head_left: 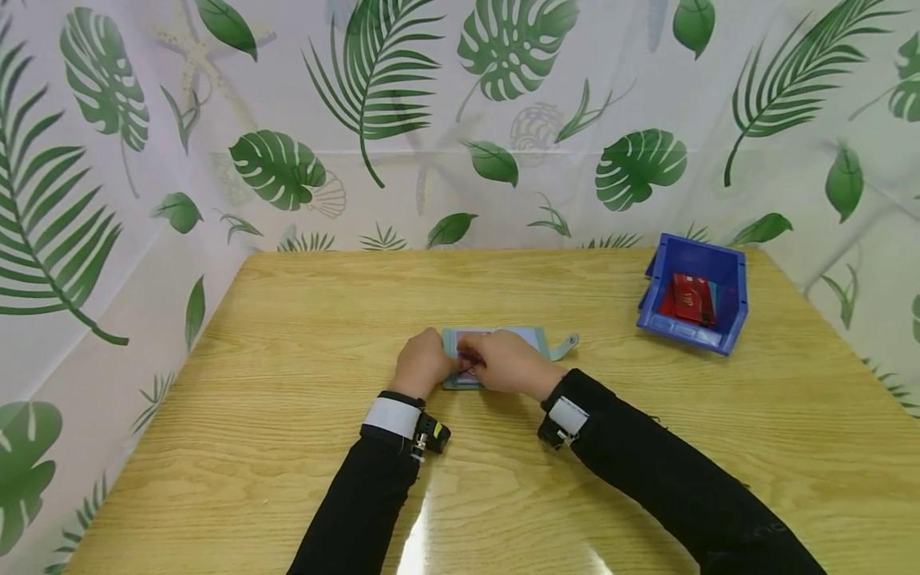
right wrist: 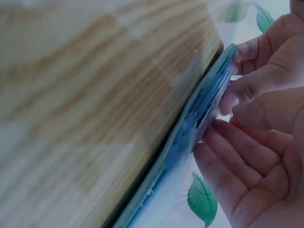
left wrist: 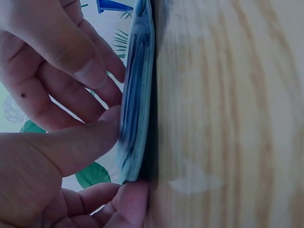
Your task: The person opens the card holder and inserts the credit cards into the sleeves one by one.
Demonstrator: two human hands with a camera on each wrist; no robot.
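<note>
A pale green card wallet (head_left: 539,339) with several clear sleeves lies spread on the wooden table, its snap strap (head_left: 565,346) sticking out to the right. My left hand (head_left: 422,363) pinches the wallet's left end, thumb (left wrist: 90,142) on top and fingertips at the lower edge. From the right, my right hand (head_left: 512,361) reaches over the sleeves. Its fingertips touch the top sleeve, fingers loosely bent, with the thumb (right wrist: 266,111) held off the surface. Something pinkish shows in the sleeve beneath the hands, mostly hidden by them. In the right wrist view, the stacked sleeves (right wrist: 209,90) appear edge-on.
A blue plastic bin (head_left: 736,299) stands at the back right of the table (head_left: 323,303). Red cards (head_left: 692,299), one marked VIP, lie inside it with something light blue. A leaf-printed cloth (head_left: 431,192) hangs behind the table and along its sides.
</note>
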